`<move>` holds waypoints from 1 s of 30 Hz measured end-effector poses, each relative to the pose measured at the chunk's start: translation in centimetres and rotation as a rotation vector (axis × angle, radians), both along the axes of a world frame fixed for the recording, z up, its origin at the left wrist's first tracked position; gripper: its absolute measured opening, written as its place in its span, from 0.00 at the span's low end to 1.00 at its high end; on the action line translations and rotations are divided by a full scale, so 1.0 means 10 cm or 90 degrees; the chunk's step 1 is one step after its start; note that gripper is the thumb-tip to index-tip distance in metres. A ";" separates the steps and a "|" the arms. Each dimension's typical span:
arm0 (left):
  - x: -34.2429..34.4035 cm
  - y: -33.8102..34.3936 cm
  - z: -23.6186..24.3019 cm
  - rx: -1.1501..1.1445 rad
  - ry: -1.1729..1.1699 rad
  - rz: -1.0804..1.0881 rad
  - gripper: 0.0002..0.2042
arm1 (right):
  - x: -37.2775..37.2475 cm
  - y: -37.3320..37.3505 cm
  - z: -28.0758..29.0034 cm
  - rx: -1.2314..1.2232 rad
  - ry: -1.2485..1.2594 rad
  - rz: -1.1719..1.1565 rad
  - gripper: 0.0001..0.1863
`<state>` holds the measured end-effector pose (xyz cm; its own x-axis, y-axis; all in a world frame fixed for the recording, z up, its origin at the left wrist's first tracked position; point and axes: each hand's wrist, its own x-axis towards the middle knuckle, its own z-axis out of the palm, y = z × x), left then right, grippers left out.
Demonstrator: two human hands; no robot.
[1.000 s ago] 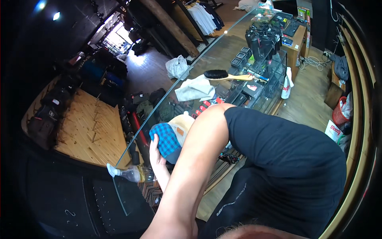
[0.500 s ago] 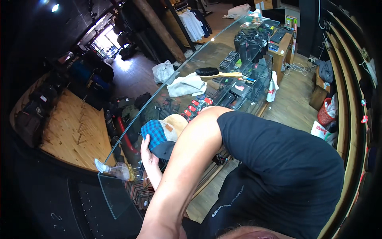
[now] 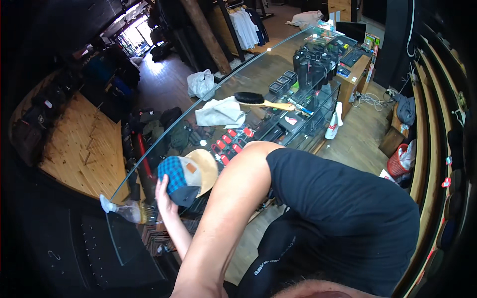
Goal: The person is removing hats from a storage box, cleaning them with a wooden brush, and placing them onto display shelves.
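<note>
My left hand (image 3: 165,194) holds a cap (image 3: 175,174) at its back and side, above the near left end of a glass display counter. The cap has blue-and-black plaid, a pale grey front with a small brown patch (image 3: 191,169), and a tan brim (image 3: 206,168) pointing away to the right. Some of my left fingers are hidden behind it. My right arm (image 3: 223,213) is bent across the middle of the view, its forearm running down past the lower edge. The right hand is outside the picture.
On the glass counter (image 3: 248,74) lie a grey cloth (image 3: 218,113) and a wooden-handled black brush (image 3: 251,98). Red items (image 3: 231,141) show under the glass. A clear spray bottle (image 3: 129,211) stands at the left corner. A red basket (image 3: 397,161) stands at right by wooden shelves.
The whole view has shifted, so the counter and its things sit lower and further left. The cap shows more of its brim and front, still in my left hand.
</note>
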<state>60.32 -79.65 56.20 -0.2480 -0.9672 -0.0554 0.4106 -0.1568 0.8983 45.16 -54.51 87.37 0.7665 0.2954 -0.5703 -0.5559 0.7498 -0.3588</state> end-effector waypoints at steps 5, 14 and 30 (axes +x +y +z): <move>0.00 0.02 -0.04 -0.078 -0.168 0.052 0.17 | -0.46 -0.23 -0.38 0.078 -0.003 0.097 0.18; -0.09 -0.02 -0.10 0.001 -0.269 0.227 0.15 | -1.56 -0.32 -1.18 -0.123 -1.059 -0.058 0.16; -0.77 1.46 0.43 -0.173 -0.096 0.281 0.25 | -2.49 0.00 -1.20 -0.618 -1.269 0.015 0.15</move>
<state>52.61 -65.07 60.48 0.1773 -0.9621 0.2074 0.2481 0.2476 0.9365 20.24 -54.53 75.36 0.3712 0.5037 0.7800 0.8908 0.0440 -0.4523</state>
